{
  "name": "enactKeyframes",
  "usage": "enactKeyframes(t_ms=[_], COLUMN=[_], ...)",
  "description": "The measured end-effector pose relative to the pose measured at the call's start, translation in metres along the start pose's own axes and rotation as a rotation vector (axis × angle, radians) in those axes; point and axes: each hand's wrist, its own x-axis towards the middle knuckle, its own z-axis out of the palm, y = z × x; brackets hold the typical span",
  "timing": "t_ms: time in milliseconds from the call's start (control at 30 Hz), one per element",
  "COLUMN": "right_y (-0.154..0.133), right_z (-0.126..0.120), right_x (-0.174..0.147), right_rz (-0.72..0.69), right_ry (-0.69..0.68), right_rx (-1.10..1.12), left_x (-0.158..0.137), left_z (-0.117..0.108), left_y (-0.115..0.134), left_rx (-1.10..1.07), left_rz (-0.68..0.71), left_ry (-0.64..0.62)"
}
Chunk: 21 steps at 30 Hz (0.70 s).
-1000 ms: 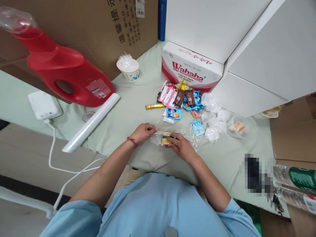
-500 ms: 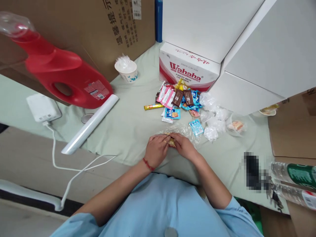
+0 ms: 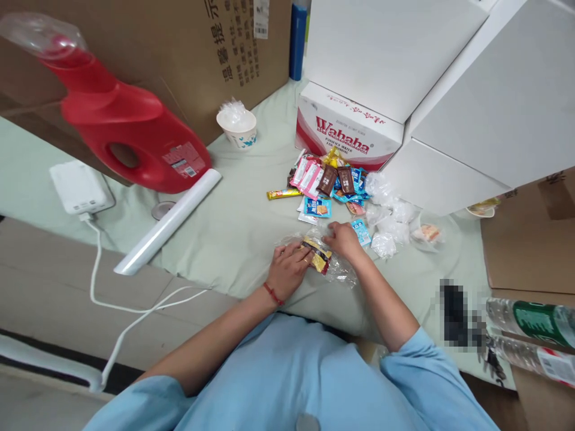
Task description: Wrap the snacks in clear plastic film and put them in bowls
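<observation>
A yellow and dark-red snack packet [image 3: 321, 261] lies on a crumpled sheet of clear plastic wrap [image 3: 342, 276] at the front of the table. My left hand [image 3: 290, 270] holds the packet down from its left side, fingers pressed over it. On the far right side, my right hand [image 3: 345, 240] is closed, its fingertips pinching the edge of the wrap. A light-blue sachet [image 3: 360, 232] lies just beyond my right hand. Behind are a heap of wrapped snacks, with a blue biscuit packet [image 3: 317, 207] and brown sachets [image 3: 345, 180] among them.
Clear plastic-wrapped bundles [image 3: 395, 228] sit right of the snacks, before a Wahaha carton [image 3: 345, 129]. Leftward are a white roll [image 3: 168, 221], red jug [image 3: 135, 134], paper cup [image 3: 238, 129] and corded white power bank [image 3: 81, 187]. Bottles [image 3: 532, 320] lie at right.
My hands have moved apart, uncovering more of the packet. My right hand has shifted up and right to the wrap's edge, while my left stays on the packet.
</observation>
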Motion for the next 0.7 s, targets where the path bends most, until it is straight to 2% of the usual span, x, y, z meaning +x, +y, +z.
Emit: enactKeyframes(t_ms=[133,233,333,400,433,500,600,633,700], right_y=[-0.004,-0.01,-0.015,-0.016,-0.015,-0.016,-0.021,-0.024,-0.031], right_z=[-0.003,0.005,0.025,0.038,0.044,0.051,0.052,0.051,0.049], right_x=[-0.008,-0.032,-0.059,-0.072,-0.077,-0.083,-0.086,-0.086,-0.086], right_rz=[-0.067,-0.242,-0.407,-0.455,-0.466,-0.47,-0.455,-0.447,-0.423], right_ry=[-0.091,-0.097,-0.068,-0.043,-0.035,-0.022,-0.007,-0.004,-0.008], right_rx=[0.121,0.155,0.041,-0.073,-0.124,-0.195,-0.226,-0.228,-0.231], left_x=[0.0,0.003,0.005,0.005,0.006,0.009,0.021,0.028,0.042], left_z=[-0.002,-0.004,-0.004,-0.003,-0.002,-0.003,-0.01,-0.013,-0.016], left_y=[0.002,0.001,-0.006,-0.017,-0.023,-0.037,-0.052,-0.054,-0.056], left_rx=[-0.017,-0.048,-0.146,-0.313,-0.421,-0.618,-0.692,-0.668,-0.62], left_rz=[-0.002,0.002,-0.021,-0.061,-0.118,-0.333,-0.722,-0.79,-0.824], left_ry=[-0.031,-0.076,-0.135,-0.142,-0.121,-0.039,0.142,0.195,0.27])
